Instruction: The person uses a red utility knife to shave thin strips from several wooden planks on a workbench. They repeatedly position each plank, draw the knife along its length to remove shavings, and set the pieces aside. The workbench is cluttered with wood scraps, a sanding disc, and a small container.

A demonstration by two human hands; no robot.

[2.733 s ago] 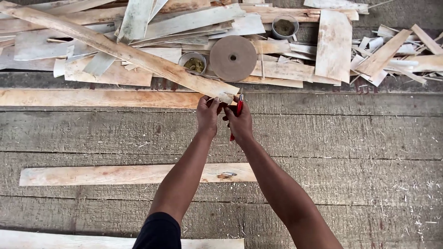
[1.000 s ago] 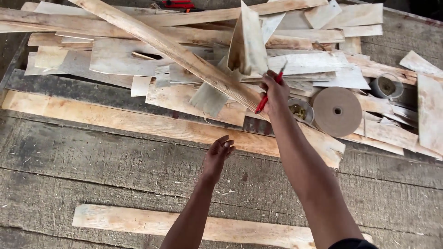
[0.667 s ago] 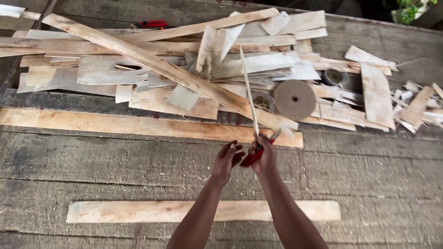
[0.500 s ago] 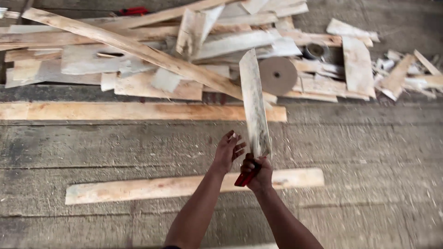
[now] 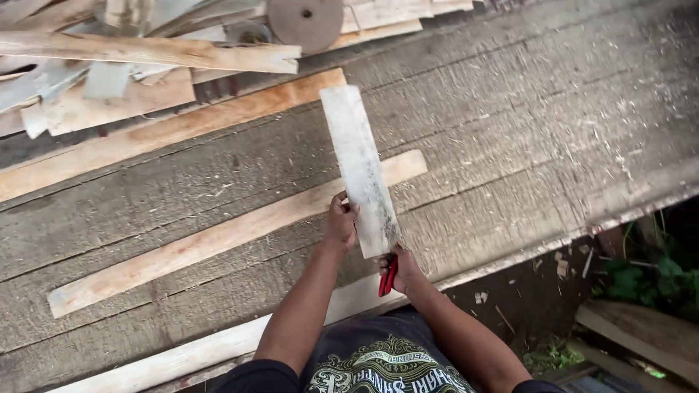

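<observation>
1. A heap of pale offcut wood scraps (image 5: pixel 109 65) lies top left on the grey, weathered plank worktop (image 5: pixel 524 131), with a round brown disc (image 5: pixel 304 20) beside it.
2. A long light wooden strip (image 5: pixel 218 236) crosses the middle.
3. The left hand (image 5: pixel 341 222) grips the near end of a flat whitish board (image 5: pixel 362 171), held above the strip.
4. The right hand (image 5: pixel 399 268) closes on red-handled pliers (image 5: pixel 388 276), seemingly pinching the board's bottom edge.
5. Right of the worktop's edge: dirt and green plants (image 5: pixel 648 280).
</observation>
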